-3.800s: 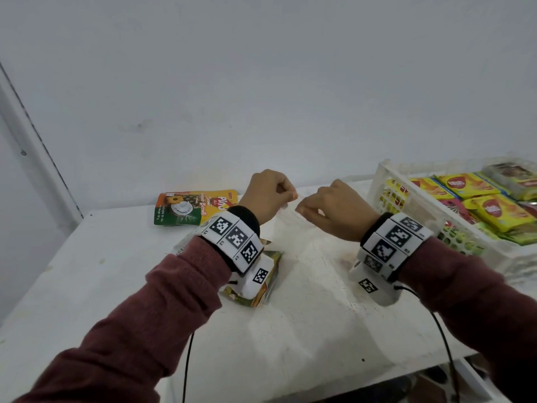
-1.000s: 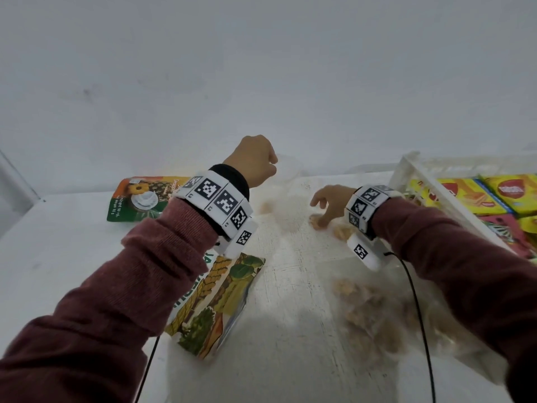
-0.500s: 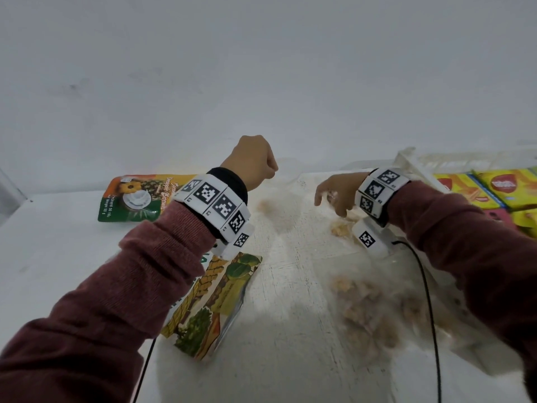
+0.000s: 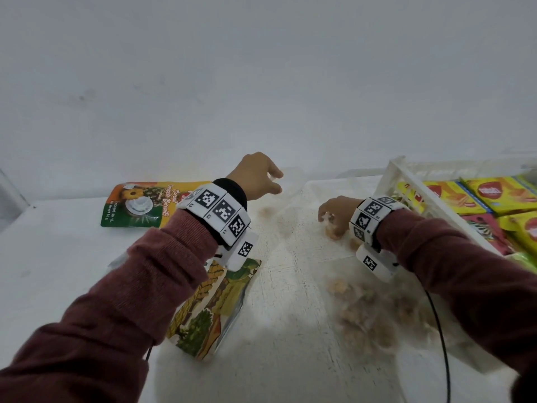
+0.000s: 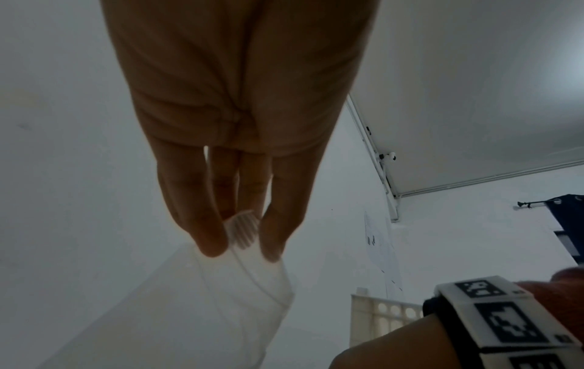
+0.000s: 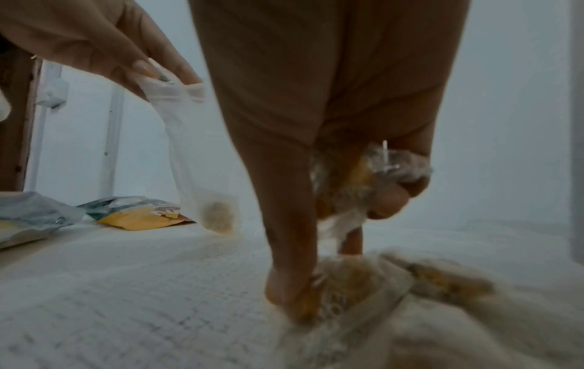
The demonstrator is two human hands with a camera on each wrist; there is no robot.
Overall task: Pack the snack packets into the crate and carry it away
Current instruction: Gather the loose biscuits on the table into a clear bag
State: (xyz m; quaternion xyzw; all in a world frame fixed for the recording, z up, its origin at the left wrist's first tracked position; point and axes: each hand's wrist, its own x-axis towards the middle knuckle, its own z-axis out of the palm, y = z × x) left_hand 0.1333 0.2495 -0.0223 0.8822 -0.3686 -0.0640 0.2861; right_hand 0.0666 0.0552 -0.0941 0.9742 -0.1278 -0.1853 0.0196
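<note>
Head view: both arms reach forward over the white worktop (image 4: pixel 72 257). The left hand (image 4: pixel 255 177), raised, pinches the top edge of a clear bag (image 6: pixel 189 139) that hangs down to the worktop. The right hand (image 4: pixel 334 212), fingers pointing down, clutches crumpled clear plastic with snacks (image 6: pixel 373 179). The crate (image 4: pixel 406 181) of packets stands to the right.
</note>
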